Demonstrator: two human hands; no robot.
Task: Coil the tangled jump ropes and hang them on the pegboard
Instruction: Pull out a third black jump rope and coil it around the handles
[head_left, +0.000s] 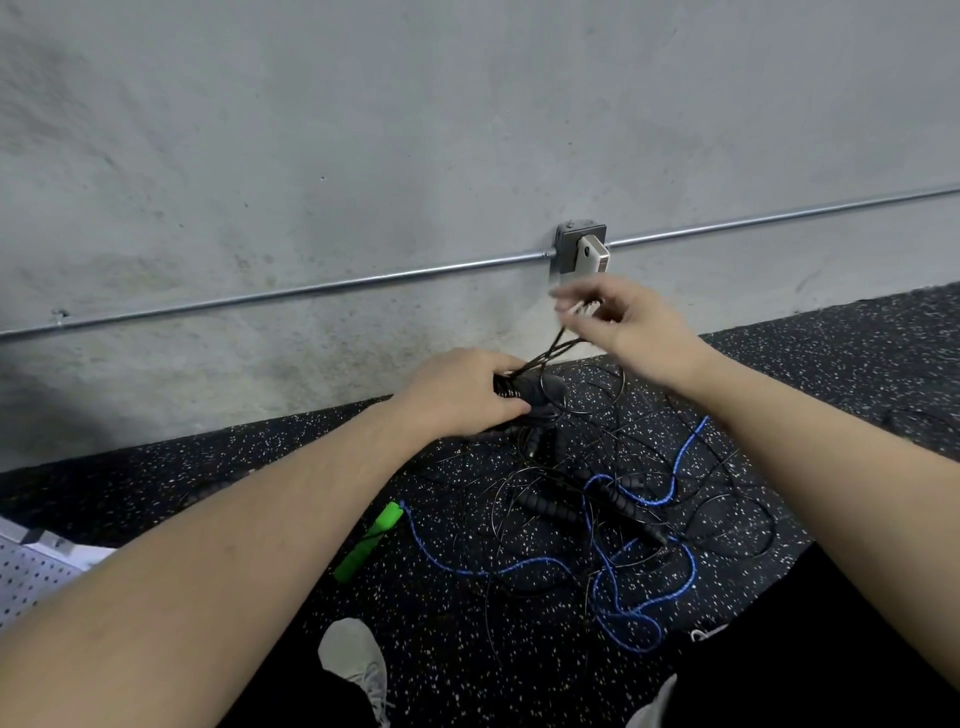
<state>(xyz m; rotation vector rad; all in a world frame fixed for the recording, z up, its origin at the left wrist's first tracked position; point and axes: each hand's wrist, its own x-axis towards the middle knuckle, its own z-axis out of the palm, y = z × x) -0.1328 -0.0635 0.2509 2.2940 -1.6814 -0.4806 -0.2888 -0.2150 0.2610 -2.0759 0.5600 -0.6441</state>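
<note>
Head view: left hand (462, 392) at frame center, fingers clamped on black handles (524, 396); right hand (631, 319) just above, pinching black cord (550, 351) pulled taut. Still early: blue rope (589, 512), green handle (370, 540) tangled on floor (311, 467) below, uncoiled. Pegboard (28, 574) lower left, nothing hung.

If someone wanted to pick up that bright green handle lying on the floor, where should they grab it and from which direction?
Probably around the middle of the green handle, coming straight down from above. It lies flat on the speckled floor, slanting, with open floor along both long sides. Fingers should close across its narrow width. The blue rope leaves its far end, so expect it to drag.
</note>
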